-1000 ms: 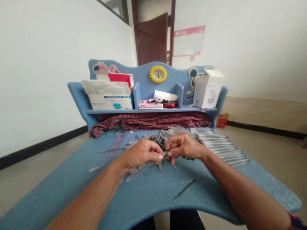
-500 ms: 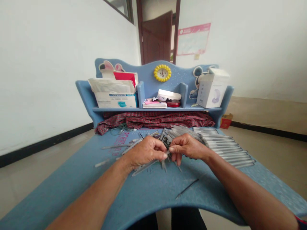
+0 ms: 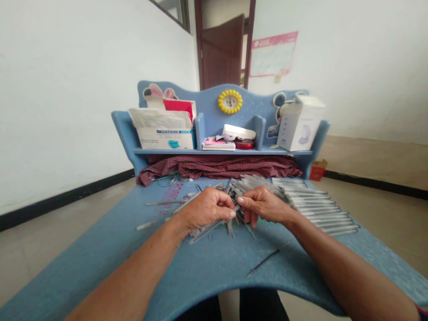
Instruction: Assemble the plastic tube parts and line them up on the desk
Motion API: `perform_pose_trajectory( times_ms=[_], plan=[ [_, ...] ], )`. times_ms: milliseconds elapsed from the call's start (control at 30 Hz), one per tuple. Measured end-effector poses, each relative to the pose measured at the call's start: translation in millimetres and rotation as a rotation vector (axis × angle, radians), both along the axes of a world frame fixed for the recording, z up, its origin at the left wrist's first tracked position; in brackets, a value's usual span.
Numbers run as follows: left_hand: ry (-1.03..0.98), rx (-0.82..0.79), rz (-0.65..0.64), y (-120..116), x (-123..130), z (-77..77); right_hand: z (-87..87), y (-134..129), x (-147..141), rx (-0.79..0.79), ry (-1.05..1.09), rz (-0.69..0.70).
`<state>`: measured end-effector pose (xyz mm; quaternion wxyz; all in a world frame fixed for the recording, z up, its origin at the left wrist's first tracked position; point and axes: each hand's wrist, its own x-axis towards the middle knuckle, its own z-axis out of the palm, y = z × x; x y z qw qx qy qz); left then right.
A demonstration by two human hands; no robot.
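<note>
My left hand (image 3: 211, 208) is closed in a pinch over a loose pile of clear pen parts, with a small translucent pen piece (image 3: 236, 208) at its thumb tip. Close beside it, my right hand (image 3: 264, 205) also has thumb and fingers pressed together; whatever is in them is too small to make out. Clear pen barrels (image 3: 209, 232) stick out from under my left hand. More translucent pen parts (image 3: 250, 183) are heaped behind my right hand. A dark pen refill (image 3: 263, 263) lies by itself near the front edge.
To the right, assembled-looking clear pens (image 3: 317, 205) lie in a row. A clear cap (image 3: 146, 225) is on the left of the blue desk (image 3: 133, 272). Behind are a checked cloth (image 3: 220, 167) and a shelf with a mask box (image 3: 167, 139) and a white box (image 3: 299, 127).
The view has shifted slightly, so everything sits a little to the right. Both hands stay close together over the pile, and a translucent piece shows more clearly at the left thumb.
</note>
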<state>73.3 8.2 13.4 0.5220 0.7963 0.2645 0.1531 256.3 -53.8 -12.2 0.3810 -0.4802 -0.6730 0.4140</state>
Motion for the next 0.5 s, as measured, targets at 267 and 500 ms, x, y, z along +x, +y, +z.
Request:
perform_pose_trajectory(
  times_ms=[267,500],
  plan=[
    [0.015,0.046,-0.004,-0.3,0.1,0.7,2.3,-1.8,-0.4,0.004,-0.015,0.003],
    [-0.002,0.030,0.011,-2.0,1.1,-0.2,3.1,-2.5,-1.3,0.002,-0.003,0.011]
  ],
)
